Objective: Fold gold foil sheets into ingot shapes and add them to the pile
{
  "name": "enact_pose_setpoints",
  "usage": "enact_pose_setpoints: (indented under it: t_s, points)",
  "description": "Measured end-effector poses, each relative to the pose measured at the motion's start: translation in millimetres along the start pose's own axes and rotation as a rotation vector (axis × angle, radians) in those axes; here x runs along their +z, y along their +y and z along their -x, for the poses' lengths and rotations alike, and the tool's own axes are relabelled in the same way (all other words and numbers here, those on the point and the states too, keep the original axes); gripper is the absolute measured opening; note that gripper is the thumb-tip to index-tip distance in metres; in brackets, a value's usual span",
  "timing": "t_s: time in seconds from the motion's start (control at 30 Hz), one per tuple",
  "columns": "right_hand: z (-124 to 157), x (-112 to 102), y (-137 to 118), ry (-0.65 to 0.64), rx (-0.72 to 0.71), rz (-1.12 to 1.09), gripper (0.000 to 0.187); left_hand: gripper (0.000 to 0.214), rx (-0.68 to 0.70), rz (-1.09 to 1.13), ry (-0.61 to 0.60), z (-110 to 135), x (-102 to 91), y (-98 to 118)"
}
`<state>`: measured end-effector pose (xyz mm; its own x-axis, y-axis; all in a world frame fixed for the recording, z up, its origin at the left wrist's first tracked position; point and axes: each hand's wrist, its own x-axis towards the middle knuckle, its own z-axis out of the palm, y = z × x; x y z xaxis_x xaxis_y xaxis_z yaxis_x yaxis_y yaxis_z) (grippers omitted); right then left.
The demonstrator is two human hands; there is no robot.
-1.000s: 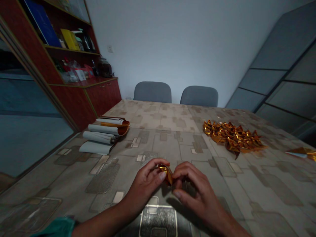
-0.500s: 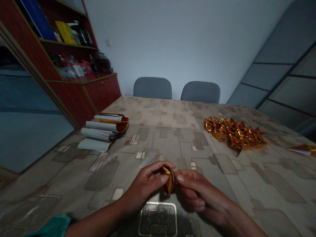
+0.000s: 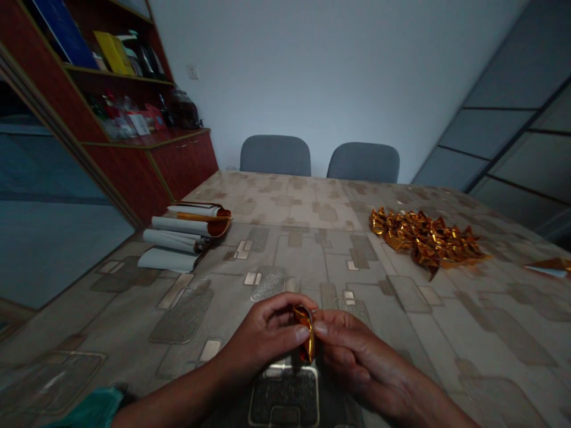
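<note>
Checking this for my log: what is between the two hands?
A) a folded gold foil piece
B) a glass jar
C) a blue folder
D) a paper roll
A. The folded gold foil piece is pinched upright between the left hand and the right hand.

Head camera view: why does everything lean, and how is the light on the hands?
Head view: a wide lens splays the table and tilts the cabinet; the left hand and right hand look dim, the gold foil between them glints.
</note>
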<state>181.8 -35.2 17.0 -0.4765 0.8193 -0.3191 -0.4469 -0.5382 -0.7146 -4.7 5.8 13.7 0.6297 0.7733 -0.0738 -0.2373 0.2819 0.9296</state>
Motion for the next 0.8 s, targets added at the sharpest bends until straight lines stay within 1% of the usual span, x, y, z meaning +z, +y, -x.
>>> enact_pose_setpoints:
  t_s: [0.17,0.3,0.37,0.53,0.7,0.73,0.8]
  points:
    - [0.1,-1.6,2.2,-0.034,0.006,-0.001,0.036,0.030,-0.024,-0.007,-0.024,1.3,-0.6,-1.7]
    - [0.2,-0.5,1.0,-0.041,0.001,-0.016,0.026,0.036,-0.057,0.045,-0.015,2.4,-1.1,-4.0]
    - [0.4,1.1,-0.1,-0.049,-0.009,-0.034,0.023,0.039,-0.063,0.086,-0.028,2.6,-0.5,-4.0]
    - [-0.8,1.1,0.6,-0.065,-0.044,-0.040,0.022,0.027,-0.061,0.096,-0.044,1.9,2.2,-1.7]
    - [-1.7,-6.8,-4.0,-0.101,-0.004,-0.177,0.019,0.034,-0.079,0.220,-0.043,-0.1,-0.3,-2.4]
    - [-1.3,-8.2,-6.0,-0.109,0.001,-0.211,0.018,0.036,-0.071,0.219,-0.054,-0.5,-1.5,-2.7]
    - [-0.2,-10.1,-9.5,-0.132,0.009,-0.258,0.020,0.041,-0.016,0.148,-0.078,-1.3,-3.8,-2.9]
